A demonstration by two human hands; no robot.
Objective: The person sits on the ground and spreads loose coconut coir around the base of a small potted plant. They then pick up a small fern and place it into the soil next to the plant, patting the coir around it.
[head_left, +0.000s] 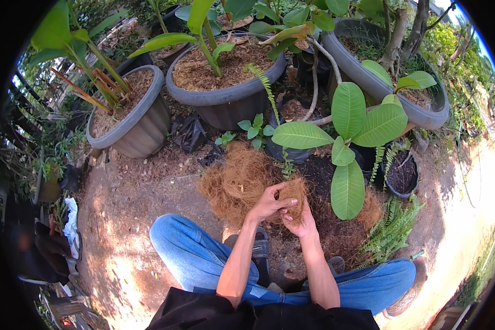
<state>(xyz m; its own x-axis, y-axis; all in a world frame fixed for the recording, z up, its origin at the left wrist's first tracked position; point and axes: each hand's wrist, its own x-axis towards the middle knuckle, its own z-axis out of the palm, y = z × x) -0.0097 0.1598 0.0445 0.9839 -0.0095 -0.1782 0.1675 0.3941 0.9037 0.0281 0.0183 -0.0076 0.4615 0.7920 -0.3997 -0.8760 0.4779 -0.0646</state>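
Note:
Both hands hold one wad of brown coir fibre (293, 198) in front of my knees, with a small leafy green sprig (288, 168) rising at its top. My left hand (271, 203) grips the wad from the left, thumb across its front. My right hand (300, 220) cups it from below and the right; some of its fingers are hidden behind the fibre. A large loose heap of coir fibre (241, 179) lies on the ground just left of the hands. Dark soil (319, 185) shows to the right of the wad.
Large grey plant pots (227, 97) stand beyond the heap. A broad-leaved branch (348, 138) reaches in close at the right. Cut fern fronds (392, 231) lie near my right knee, below a small black pot of soil (401, 173). Another person (45, 247) is at the far left.

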